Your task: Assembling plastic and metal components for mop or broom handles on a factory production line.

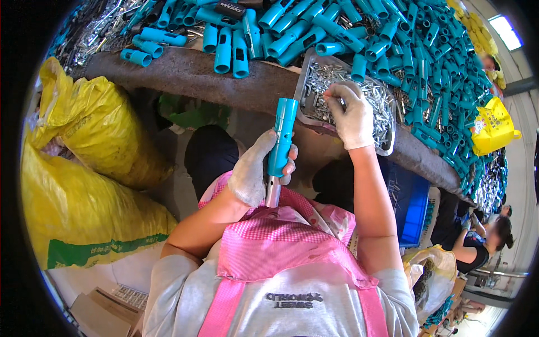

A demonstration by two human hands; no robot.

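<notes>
My left hand (250, 168), in a pale work glove with some fingertips bare, is wrapped round a teal plastic tube (282, 126). The tube stands nearly upright in front of my chest, and a shiny metal tube (273, 192) sticks out of its lower end. Over a clear plastic tray (301, 92) at the table edge is my right hand (356, 118), gloved too. Its thumb and fingers are curled together; anything between them is too small to make out. Small silvery metal pins (382, 101) fill the tray.
Loose teal tubes (240, 53) lie heaped across the table behind and right of the tray. Metal parts (101, 33) pile up at the far left. Bulging yellow sacks (101, 196) stand on my left. A blue crate (415, 210) sits below the table, and a co-worker (477, 247) is at the right.
</notes>
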